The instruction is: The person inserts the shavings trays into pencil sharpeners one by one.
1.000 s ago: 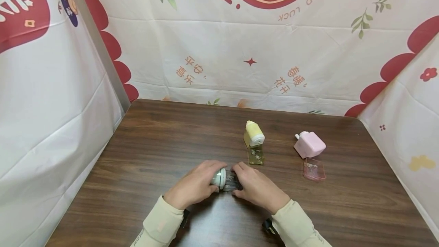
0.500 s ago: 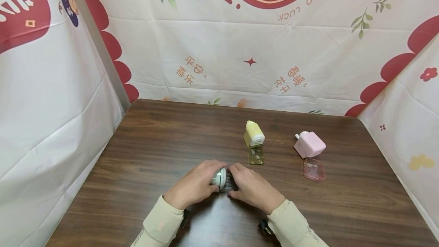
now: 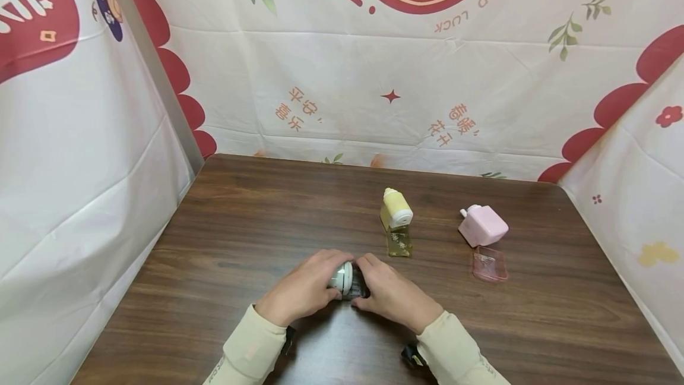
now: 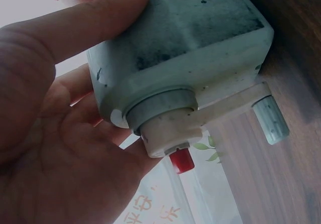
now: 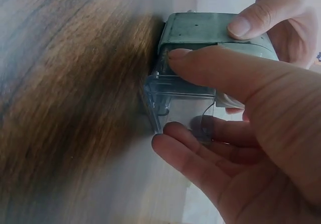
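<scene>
A pale green hand-crank pencil sharpener [image 3: 339,278] lies near the front of the table, held on its left side by my left hand [image 3: 300,287]. In the left wrist view the thumb lies along the sharpener body [image 4: 200,43], and the crank handle [image 4: 230,104] and a red tip [image 4: 181,160] show below it. My right hand [image 3: 399,294] pinches the clear shavings drawer [image 5: 188,111] between thumb and fingers. The drawer sits at the sharpener's open end, apparently partly inside; how deep is hidden by the fingers.
Behind the hands stands a yellow sharpener [image 3: 396,209] with its olive drawer [image 3: 399,242] in front of it. Further right are a pink sharpener [image 3: 483,226] and a pink clear drawer [image 3: 488,264]. Printed cloth [image 3: 342,64] hangs around the brown table [image 3: 256,212].
My right hand has shifted a little left with the drawer, so less of the drawer shows between the hands. The left hand and sharpener have stayed in place.
</scene>
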Available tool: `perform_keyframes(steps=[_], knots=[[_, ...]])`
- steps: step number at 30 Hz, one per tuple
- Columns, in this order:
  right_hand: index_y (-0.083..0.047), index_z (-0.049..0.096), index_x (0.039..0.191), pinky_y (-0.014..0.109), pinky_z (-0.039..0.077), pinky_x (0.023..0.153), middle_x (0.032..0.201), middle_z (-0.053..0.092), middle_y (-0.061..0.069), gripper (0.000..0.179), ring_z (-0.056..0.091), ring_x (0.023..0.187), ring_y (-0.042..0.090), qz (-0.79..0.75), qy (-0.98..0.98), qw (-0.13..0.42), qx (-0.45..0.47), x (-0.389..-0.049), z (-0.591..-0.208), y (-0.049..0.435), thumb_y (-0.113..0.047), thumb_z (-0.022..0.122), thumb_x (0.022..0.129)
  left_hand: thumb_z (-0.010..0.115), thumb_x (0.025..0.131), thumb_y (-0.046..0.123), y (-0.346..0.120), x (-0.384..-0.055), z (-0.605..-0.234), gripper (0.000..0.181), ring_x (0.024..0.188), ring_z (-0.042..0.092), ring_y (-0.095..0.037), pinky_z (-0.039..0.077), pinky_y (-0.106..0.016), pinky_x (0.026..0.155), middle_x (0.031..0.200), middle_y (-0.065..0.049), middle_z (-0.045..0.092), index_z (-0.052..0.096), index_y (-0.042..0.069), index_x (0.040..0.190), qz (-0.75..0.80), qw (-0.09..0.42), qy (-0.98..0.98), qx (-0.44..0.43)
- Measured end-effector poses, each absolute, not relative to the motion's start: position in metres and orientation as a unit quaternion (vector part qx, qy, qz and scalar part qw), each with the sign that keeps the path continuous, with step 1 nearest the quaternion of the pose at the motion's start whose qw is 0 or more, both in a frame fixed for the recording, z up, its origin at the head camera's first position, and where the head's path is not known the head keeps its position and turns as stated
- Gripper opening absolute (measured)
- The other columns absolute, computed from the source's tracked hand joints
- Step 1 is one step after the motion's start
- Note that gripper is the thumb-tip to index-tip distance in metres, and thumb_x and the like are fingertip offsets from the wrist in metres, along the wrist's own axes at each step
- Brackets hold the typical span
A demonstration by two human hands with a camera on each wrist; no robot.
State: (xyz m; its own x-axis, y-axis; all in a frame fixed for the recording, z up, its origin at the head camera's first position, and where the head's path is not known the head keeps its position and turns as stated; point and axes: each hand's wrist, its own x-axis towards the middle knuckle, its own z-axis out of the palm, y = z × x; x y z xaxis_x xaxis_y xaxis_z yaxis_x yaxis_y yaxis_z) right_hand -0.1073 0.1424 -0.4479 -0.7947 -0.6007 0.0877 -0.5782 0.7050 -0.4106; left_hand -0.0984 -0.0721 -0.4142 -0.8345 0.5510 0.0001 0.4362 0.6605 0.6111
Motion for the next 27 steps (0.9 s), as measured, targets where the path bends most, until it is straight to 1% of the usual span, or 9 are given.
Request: perform_keyframes(steps=[2, 3, 5, 6, 9, 10, 13, 18, 27], knots=[[0.005, 0.063, 0.120, 0.035, 0.061, 0.078, 0.109, 0.066, 0.012, 0.051, 0.065, 0.091, 0.016, -0.228, 0.919, 0.029, -0.319, -0.108, -0.450, 0.143, -0.009, 0.093, 0.080, 0.081, 0.090, -0.004, -0.072, -0.098, -0.414, 0.061, 0.140, 0.059, -0.031, 0.049, -0.050, 0.118, 0.147, -0.013, 0.065, 0.061, 0.007, 0.146, 0.313, 0.092, 0.905, 0.273], [0.004, 0.063, 0.124, 0.035, 0.061, 0.081, 0.112, 0.067, 0.012, 0.053, 0.065, 0.093, 0.016, -0.237, 0.914, 0.020, -0.330, -0.112, -0.463, 0.147, -0.014, 0.092, 0.083, 0.081, 0.090, -0.004, -0.072, -0.098, -0.414, 0.060, 0.141, 0.059, -0.030, 0.049, -0.050, 0.118, 0.148, -0.013, 0.065, 0.061, 0.007, 0.146, 0.313, 0.091, 0.905, 0.272], [0.005, 0.062, 0.125, 0.036, 0.061, 0.081, 0.113, 0.067, 0.012, 0.056, 0.066, 0.094, 0.017, -0.258, 0.907, 0.017, -0.332, -0.114, -0.465, 0.148, -0.014, 0.093, 0.083, 0.081, 0.089, -0.005, -0.072, -0.097, -0.414, 0.060, 0.140, 0.059, -0.031, 0.049, -0.050, 0.118, 0.147, -0.014, 0.065, 0.062, 0.006, 0.145, 0.316, 0.089, 0.904, 0.273], [0.004, 0.061, 0.128, 0.035, 0.061, 0.083, 0.115, 0.067, 0.011, 0.059, 0.066, 0.096, 0.016, -0.270, 0.899, 0.009, -0.344, -0.118, -0.476, 0.151, -0.019, 0.093, 0.085, 0.081, 0.089, -0.006, -0.072, -0.097, -0.414, 0.060, 0.140, 0.059, -0.030, 0.049, -0.050, 0.118, 0.147, -0.014, 0.065, 0.062, 0.006, 0.145, 0.317, 0.089, 0.904, 0.273], [0.005, 0.061, 0.129, 0.034, 0.061, 0.082, 0.116, 0.068, 0.011, 0.063, 0.066, 0.097, 0.017, -0.294, 0.892, 0.006, -0.343, -0.119, -0.480, 0.149, -0.020, 0.094, 0.083, 0.081, 0.089, -0.006, -0.072, -0.097, -0.415, 0.060, 0.140, 0.060, -0.030, 0.049, -0.050, 0.118, 0.146, -0.013, 0.065, 0.062, 0.006, 0.144, 0.315, 0.084, 0.904, 0.275], [0.007, 0.061, 0.127, 0.035, 0.061, 0.080, 0.113, 0.068, 0.012, 0.062, 0.066, 0.096, 0.018, -0.298, 0.897, 0.017, -0.327, -0.116, -0.469, 0.145, -0.016, 0.095, 0.080, 0.081, 0.089, -0.006, -0.072, -0.098, -0.415, 0.060, 0.140, 0.060, -0.030, 0.049, -0.050, 0.118, 0.146, -0.013, 0.065, 0.062, 0.006, 0.144, 0.315, 0.084, 0.904, 0.276], [0.007, 0.063, 0.125, 0.033, 0.060, 0.079, 0.111, 0.068, 0.012, 0.062, 0.066, 0.095, 0.019, -0.300, 0.906, 0.038, -0.297, -0.112, -0.459, 0.137, -0.010, 0.096, 0.076, 0.081, 0.089, -0.006, -0.072, -0.099, -0.416, 0.060, 0.140, 0.060, -0.029, 0.049, -0.050, 0.118, 0.146, -0.012, 0.066, 0.063, 0.008, 0.144, 0.315, 0.082, 0.904, 0.277], [0.007, 0.063, 0.127, 0.033, 0.061, 0.082, 0.113, 0.068, 0.012, 0.063, 0.067, 0.098, 0.019, -0.297, 0.913, 0.060, -0.273, -0.112, -0.456, 0.132, -0.011, 0.097, 0.077, 0.080, 0.089, -0.007, -0.072, -0.099, -0.417, 0.059, 0.141, 0.059, -0.030, 0.050, -0.050, 0.117, 0.148, -0.012, 0.065, 0.063, 0.008, 0.144, 0.322, 0.082, 0.901, 0.279], [0.007, 0.063, 0.125, 0.033, 0.061, 0.083, 0.111, 0.068, 0.011, 0.062, 0.067, 0.098, 0.019, -0.297, 0.914, 0.054, -0.272, -0.113, -0.460, 0.130, -0.011, 0.097, 0.076, 0.080, 0.091, -0.005, -0.072, -0.099, -0.417, 0.059, 0.140, 0.059, -0.029, 0.052, -0.050, 0.114, 0.149, -0.011, 0.065, 0.062, 0.008, 0.145, 0.321, 0.087, 0.900, 0.280]])
